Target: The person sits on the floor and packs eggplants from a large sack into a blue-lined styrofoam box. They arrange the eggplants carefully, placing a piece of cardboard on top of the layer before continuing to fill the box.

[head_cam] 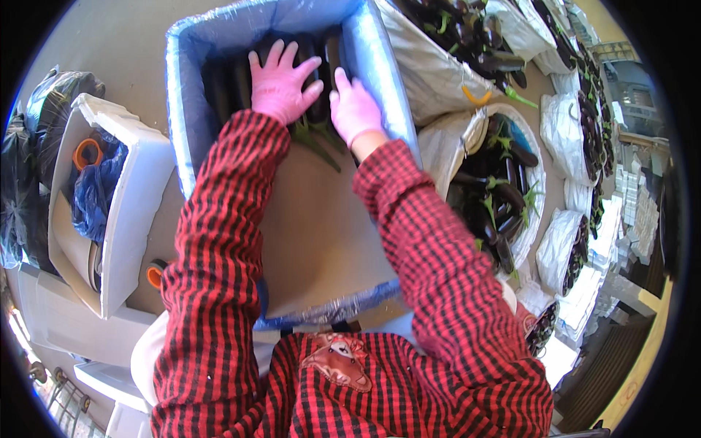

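Note:
A box lined with blue plastic film (383, 60) stands before me, with dark eggplants (333, 49) laid side by side at its far end. My left hand (283, 82), in a pink glove, lies on them with its fingers spread. Also in a pink glove, my right hand (357, 109) rests at the right of the row by the film-covered wall; its fingers are partly bent, and whether it grips an eggplant cannot be told. Green stems (315, 145) point towards me beneath the hands. Brown sheet material (323, 235) covers the near part of the box.
Woven white sacks (438, 148) full of eggplants (501, 191) stand on the right, with more behind. On the left, a white foam box (134, 219) holds blue plastic (96, 197) and an orange tape roll (87, 154). Another orange-cored roll (155, 275) lies beside it.

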### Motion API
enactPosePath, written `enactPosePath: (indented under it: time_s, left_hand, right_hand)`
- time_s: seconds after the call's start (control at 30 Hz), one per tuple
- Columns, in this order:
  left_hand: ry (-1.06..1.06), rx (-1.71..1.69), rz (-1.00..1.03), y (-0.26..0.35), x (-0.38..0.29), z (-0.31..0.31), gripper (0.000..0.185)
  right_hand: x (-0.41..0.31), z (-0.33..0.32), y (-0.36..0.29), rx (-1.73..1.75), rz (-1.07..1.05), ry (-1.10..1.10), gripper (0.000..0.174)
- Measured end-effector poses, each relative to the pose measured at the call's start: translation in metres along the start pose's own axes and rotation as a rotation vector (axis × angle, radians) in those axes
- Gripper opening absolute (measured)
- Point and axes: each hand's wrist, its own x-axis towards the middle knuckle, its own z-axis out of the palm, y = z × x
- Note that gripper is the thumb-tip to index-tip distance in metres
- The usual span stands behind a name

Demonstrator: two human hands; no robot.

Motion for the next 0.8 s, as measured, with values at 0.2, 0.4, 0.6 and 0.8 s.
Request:
enactPosePath:
  time_s: [0.2,0.4,0.6,0.8]
  left_hand:
    - [-0.132,-0.092,0.212,-0.007,-0.049,-0.033,0.069]
    - [-0.602,-0.115,0.418,0.047,-0.151,-0.076,0.065]
    - [-0.776,-0.399,0.121,-0.007,-0.147,-0.039,0.057]
    - [-0.426,-1.194,-0.248,-0.048,-0.098,-0.16,0.037]
  right_hand:
    - [-0.127,-0.039,0.007,0.351,0.083,-0.402,0.086]
    - [-0.203,-0.059,0.039,0.203,0.336,-0.827,0.086]
    - [-0.174,-0.054,0.031,1.652,0.51,-0.797,0.029]
    - [-0.08,0.033,-0.018,2.009,0.766,0.176,0.016]
